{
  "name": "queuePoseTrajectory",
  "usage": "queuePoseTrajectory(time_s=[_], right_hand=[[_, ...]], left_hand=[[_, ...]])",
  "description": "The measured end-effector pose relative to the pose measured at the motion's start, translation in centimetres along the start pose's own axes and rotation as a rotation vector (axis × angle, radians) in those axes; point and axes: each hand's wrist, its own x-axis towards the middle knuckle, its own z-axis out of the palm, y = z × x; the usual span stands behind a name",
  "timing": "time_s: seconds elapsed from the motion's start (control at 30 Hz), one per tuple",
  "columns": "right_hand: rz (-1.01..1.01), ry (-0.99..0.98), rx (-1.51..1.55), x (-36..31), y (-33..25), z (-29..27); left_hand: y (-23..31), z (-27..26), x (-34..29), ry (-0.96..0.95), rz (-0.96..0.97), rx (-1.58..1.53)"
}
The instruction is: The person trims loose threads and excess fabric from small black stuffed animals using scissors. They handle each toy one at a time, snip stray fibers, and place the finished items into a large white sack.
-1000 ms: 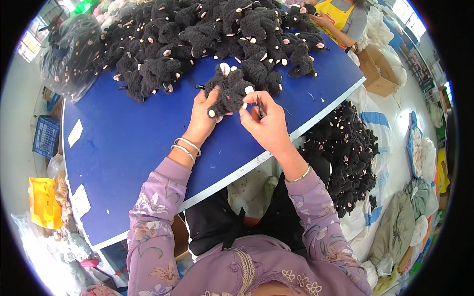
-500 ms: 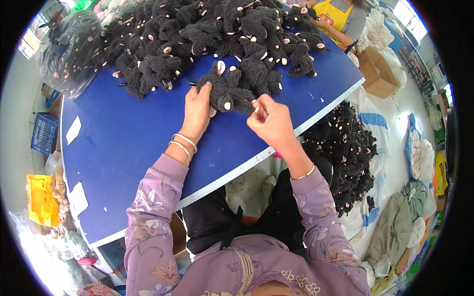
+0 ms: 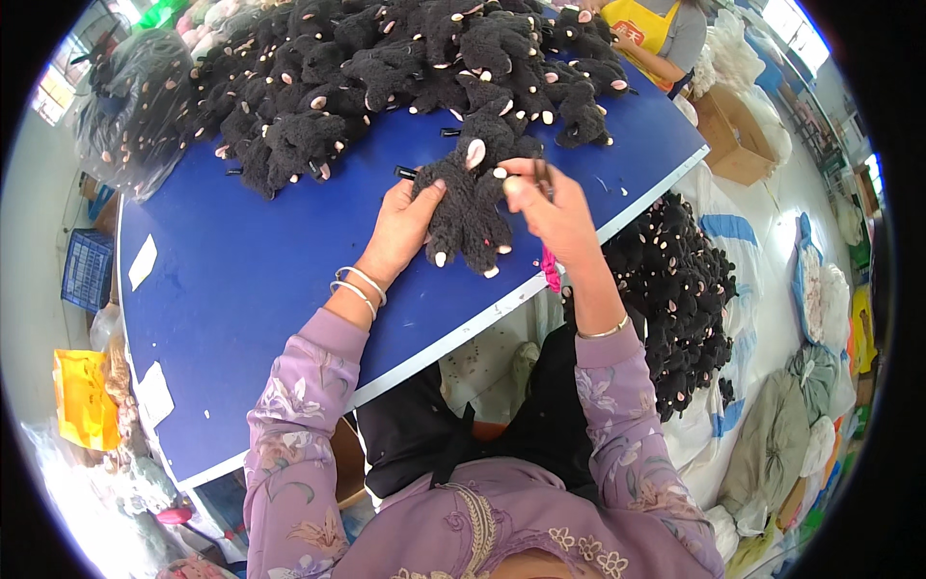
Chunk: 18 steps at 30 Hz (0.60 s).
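My left hand (image 3: 400,227) is closed on a black fluffy plush toy (image 3: 453,212) with pale paw tips and a pink-lined ear, held over the blue table. A black tag or loop sticks out of the toy by my left thumb. My right hand (image 3: 550,203) is closed at the toy's right side, fingertips beside one pale tip. From its fingers a slim dark tool (image 3: 543,178) points up, blurred, its kind not clear. Something bright pink (image 3: 551,268) hangs below that hand; whether it belongs to the tool, I cannot tell.
A heap of similar black plush toys (image 3: 386,68) covers the table's far side. At the far left stands a filled dark plastic bag (image 3: 135,116). More black toys (image 3: 675,299) lie below the table's right edge, near a cardboard box (image 3: 733,135). A person in a yellow apron (image 3: 641,27) works at the far right.
The toy has turned, its paws now toward me. My right hand has moved up and right, from the lower limb to the upper side, and the dark tool now shows in its fingers.
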Motion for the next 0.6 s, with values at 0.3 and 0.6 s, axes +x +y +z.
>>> queuePoseTrajectory(time_s=[0.3, 0.6], right_hand=[[-0.128, 0.156, -0.185, 0.5, 2.4, 0.8], [0.104, -0.023, 0.123, 0.2, 1.8, 1.1]], left_hand=[[0.6, 0.1, 0.0, -0.097, -0.109, -0.178], [1.4, 0.7, 0.0, -0.050, -0.076, -0.358]])
